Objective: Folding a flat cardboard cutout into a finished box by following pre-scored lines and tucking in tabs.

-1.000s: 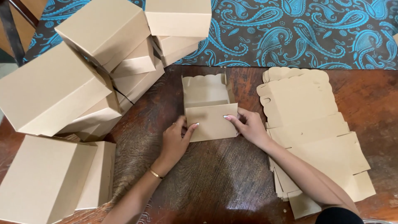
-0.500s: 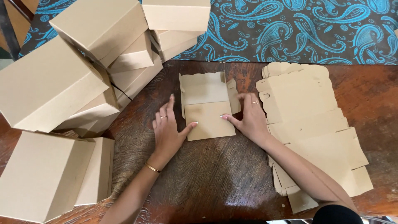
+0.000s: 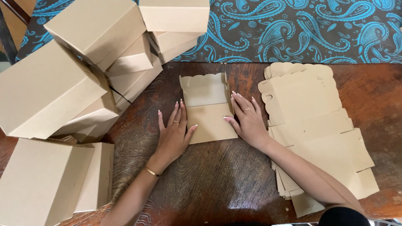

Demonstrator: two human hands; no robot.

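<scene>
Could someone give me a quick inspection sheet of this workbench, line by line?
Surface: dark wooden table, worn grain.
Job's things: partly folded cardboard blank, lying between both hands.
Clutter: pile of assembled boxes at left; stack of flat blanks at right.
Grippers: left hand flat, fingers spread, at the blank's left edge; right hand pressing its right edge.
Cables: nothing seen.
Surroundings: blue paisley cloth beyond the table.

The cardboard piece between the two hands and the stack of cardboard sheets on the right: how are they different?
The cardboard piece is single and partly folded, with its far flap raised; the stack of sheets holds many, all lying flat. The left hand and right hand press beside the piece; no hand rests on the stack, though the right forearm crosses over it. Both are plain brown cardboard with scalloped edges, on the wooden table.
</scene>
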